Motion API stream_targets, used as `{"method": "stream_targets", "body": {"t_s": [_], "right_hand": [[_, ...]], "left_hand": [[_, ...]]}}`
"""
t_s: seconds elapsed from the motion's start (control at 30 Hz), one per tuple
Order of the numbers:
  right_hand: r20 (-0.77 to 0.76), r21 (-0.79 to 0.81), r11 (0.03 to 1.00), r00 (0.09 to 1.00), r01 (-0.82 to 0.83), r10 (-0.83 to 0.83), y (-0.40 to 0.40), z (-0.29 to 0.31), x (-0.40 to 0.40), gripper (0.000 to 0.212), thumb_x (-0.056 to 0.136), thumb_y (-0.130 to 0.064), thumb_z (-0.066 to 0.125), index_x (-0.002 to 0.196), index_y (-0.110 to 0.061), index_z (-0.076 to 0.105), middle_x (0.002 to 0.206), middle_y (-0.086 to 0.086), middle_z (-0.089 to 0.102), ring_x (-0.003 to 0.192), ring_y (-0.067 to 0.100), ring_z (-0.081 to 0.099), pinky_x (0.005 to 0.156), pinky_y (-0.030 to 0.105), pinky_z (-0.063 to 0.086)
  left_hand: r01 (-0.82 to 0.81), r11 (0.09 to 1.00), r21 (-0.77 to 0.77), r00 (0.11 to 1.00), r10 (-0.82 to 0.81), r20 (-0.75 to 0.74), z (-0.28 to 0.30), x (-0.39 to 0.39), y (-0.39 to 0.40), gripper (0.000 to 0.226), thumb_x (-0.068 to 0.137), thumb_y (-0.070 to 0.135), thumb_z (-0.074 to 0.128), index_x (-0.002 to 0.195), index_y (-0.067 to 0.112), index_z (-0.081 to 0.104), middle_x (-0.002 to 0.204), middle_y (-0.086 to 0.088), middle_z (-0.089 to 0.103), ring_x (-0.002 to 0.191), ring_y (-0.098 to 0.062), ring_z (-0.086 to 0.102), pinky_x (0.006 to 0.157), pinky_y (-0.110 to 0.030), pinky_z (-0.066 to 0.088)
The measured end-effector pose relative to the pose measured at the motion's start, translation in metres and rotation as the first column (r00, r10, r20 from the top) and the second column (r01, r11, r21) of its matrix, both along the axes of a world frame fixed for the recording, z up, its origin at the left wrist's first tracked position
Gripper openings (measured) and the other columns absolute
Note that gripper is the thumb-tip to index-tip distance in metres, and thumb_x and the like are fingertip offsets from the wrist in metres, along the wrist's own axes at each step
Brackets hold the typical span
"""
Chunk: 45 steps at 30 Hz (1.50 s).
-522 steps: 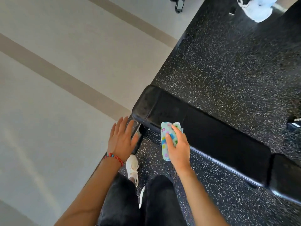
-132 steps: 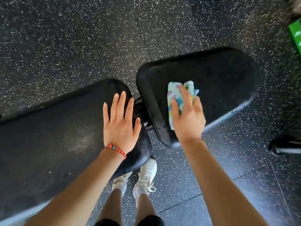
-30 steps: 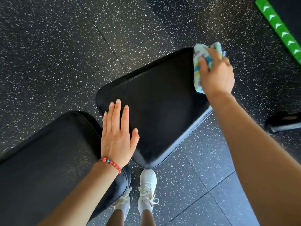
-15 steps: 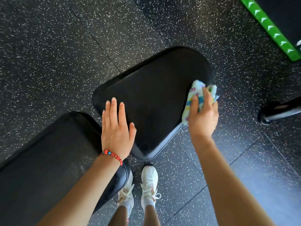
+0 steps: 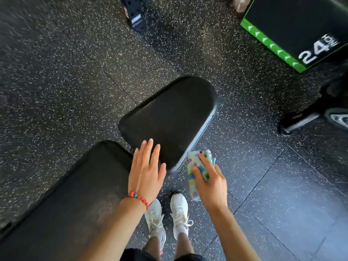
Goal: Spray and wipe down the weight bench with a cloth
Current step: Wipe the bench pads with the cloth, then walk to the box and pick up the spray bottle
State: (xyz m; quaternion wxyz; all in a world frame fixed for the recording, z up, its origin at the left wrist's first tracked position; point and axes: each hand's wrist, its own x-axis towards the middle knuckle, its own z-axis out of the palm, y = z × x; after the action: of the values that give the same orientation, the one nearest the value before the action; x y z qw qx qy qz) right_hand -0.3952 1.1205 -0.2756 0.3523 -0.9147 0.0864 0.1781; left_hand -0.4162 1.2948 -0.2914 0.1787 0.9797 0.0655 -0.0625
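The weight bench has two black pads: a small seat pad in the middle and a long back pad at lower left. My right hand grips a folded cloth with coloured hearts, just off the seat pad's near right edge and above the floor. My left hand, with a red bead bracelet, hovers flat with its fingers apart over the gap between the two pads. No spray bottle is in view.
Speckled black rubber floor surrounds the bench. A black plyo box with a green edge and "24" stands at upper right. A metal bar with a black foot lies at right. A black equipment post is at top. My white shoes stand beside the bench.
My right hand has drawn the cloth down along the seat pad's right edge and off its near corner. The view has tilted up, and the plyo box shows more.
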Motion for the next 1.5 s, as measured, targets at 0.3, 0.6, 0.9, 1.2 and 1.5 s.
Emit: {"method": "stream_targets", "body": {"t_s": [0.3,0.6,0.9,1.2,1.5], "right_hand": [[0.09,0.1,0.964,0.962,0.248,-0.257,-0.036,0.07,-0.023,0.037,0.086,-0.031,0.06,0.123,-0.032,0.055,0.109,0.0,0.064,0.081,0.012,0.058,0.072,0.021,0.045],[0.15,0.172,0.914,0.907,0.367,-0.393,-0.114,0.138,-0.028,0.037,0.087,-0.029,0.06,0.123,-0.028,0.056,0.097,-0.006,0.058,0.075,0.005,0.058,0.062,0.016,0.044],[0.178,0.212,0.878,0.866,0.429,-0.467,-0.226,0.213,-0.011,0.034,0.086,-0.024,0.061,0.12,-0.023,0.058,0.095,-0.002,0.064,0.072,-0.008,0.054,0.052,0.004,0.038],[0.194,0.245,0.886,0.875,0.394,-0.443,-0.279,0.253,0.025,0.035,0.087,-0.029,0.06,0.122,-0.026,0.056,0.096,-0.004,0.063,0.075,-0.003,0.059,0.054,0.008,0.046],[0.201,0.301,0.845,0.837,0.443,-0.51,-0.292,0.277,0.116,0.034,0.085,-0.039,0.058,0.119,-0.036,0.056,0.1,-0.002,0.067,0.082,0.012,0.065,0.07,0.04,0.057]], "left_hand": [[0.139,0.99,0.003,0.989,-0.139,0.041,0.074,-0.019,-0.036,0.05,0.087,0.029,0.037,0.125,0.001,0.053,0.136,-0.02,0.048,0.127,-0.037,0.043,0.104,-0.05,0.029],[0.218,0.975,0.044,0.975,-0.22,0.042,0.142,0.003,-0.092,0.052,0.089,0.032,0.035,0.127,0.002,0.052,0.136,-0.02,0.048,0.127,-0.036,0.043,0.105,-0.049,0.031],[0.309,0.948,0.077,0.95,-0.311,0.011,0.213,0.02,-0.188,0.054,0.089,0.037,0.033,0.123,0.002,0.056,0.13,-0.02,0.054,0.12,-0.037,0.051,0.104,-0.049,0.034],[0.382,0.918,0.11,0.923,-0.384,-0.004,0.266,0.071,-0.253,0.056,0.086,0.039,0.034,0.118,0.004,0.061,0.121,-0.017,0.061,0.113,-0.033,0.058,0.092,-0.052,0.047],[0.413,0.901,0.137,0.897,-0.428,0.109,0.299,0.189,-0.281,0.056,0.088,0.04,0.031,0.117,0.003,0.062,0.118,-0.016,0.063,0.111,-0.033,0.059,0.092,-0.051,0.046]]}}
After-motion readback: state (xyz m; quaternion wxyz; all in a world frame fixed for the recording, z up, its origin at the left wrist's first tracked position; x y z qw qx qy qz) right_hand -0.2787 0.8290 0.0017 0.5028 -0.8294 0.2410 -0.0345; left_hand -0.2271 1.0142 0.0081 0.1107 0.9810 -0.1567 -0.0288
